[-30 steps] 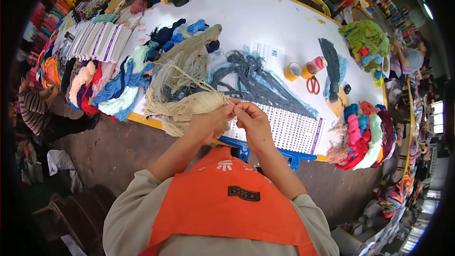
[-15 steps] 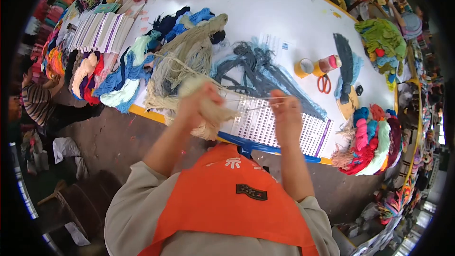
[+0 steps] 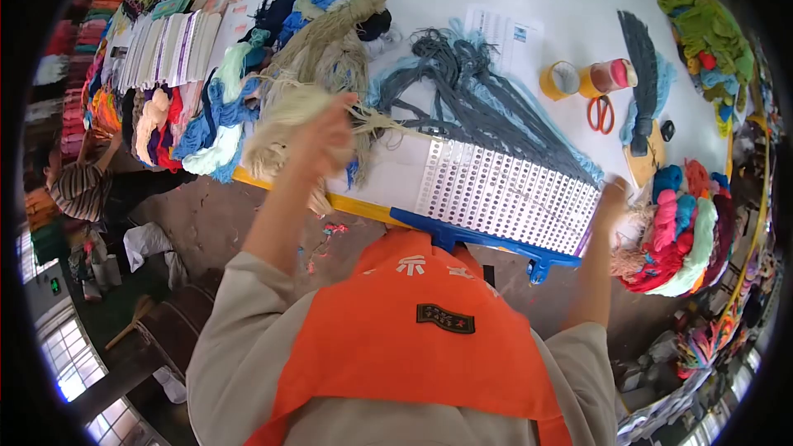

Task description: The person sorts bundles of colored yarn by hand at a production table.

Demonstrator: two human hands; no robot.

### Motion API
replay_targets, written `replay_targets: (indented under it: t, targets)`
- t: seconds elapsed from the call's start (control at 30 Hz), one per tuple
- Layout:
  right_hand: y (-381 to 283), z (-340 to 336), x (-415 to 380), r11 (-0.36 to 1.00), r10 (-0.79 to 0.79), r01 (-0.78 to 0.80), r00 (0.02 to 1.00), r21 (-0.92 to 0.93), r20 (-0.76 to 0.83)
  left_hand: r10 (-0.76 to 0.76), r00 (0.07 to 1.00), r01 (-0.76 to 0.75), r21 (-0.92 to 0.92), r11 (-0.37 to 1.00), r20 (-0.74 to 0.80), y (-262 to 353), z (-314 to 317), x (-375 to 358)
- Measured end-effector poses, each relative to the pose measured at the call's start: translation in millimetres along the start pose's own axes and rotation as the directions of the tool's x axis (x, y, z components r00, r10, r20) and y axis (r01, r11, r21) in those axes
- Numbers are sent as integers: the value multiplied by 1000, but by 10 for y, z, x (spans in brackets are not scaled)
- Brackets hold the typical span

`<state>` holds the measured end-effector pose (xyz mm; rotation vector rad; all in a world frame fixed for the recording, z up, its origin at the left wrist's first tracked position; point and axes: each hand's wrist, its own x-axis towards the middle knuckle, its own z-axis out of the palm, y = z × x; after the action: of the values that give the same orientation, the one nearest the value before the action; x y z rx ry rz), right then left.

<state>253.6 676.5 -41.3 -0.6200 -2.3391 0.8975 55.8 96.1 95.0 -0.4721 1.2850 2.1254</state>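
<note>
My left hand [image 3: 329,139], smeared by motion, is closed around a cream yarn hank [image 3: 289,111] above the left part of the table. Loose cream strands trail off to its right. My right hand [image 3: 610,202] is at the right end of the white punched cards [image 3: 504,190], beside their purple edge; its fingers are blurred and partly hidden. The cards lie side by side along a blue holder [image 3: 487,244] at the table's front edge. Dark grey yarn [image 3: 471,95] and light blue yarn [image 3: 529,142] are spread out from the cards' far side.
Beige yarn [image 3: 351,12] and colourful hanks [image 3: 223,116] lie to the left. Red-handled scissors [image 3: 600,115], a tape roll [image 3: 559,80], a yellow-and-pink roll [image 3: 610,77] and bright hanks [image 3: 681,235] are on the right. Another person [image 3: 81,188] is at far left.
My right hand has moved right, from above the cards to their right end, away from the strands it pinched. My left hand has shifted slightly left and up with the cream yarn.
</note>
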Motion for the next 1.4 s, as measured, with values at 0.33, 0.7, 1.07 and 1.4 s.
replay_targets:
  t: [0.33,0.7,1.07,1.4]
  targets:
    - [-1647,2083,-771,993,52,-115,674,35,737,-1,995,86,860,503,-99,-2113,440,1404]
    - [-1557,2150,-760,1000,5,-10,618,1,786,-85,991,135,751,646,-105,-2006,649,1395]
    - [-1502,2115,-673,932,124,-347,573,103,810,-211,977,170,462,870,39,-1721,379,1360]
    - [-1575,2087,-567,729,154,-669,368,145,917,-489,850,353,901,250,-197,-1393,1245,1182]
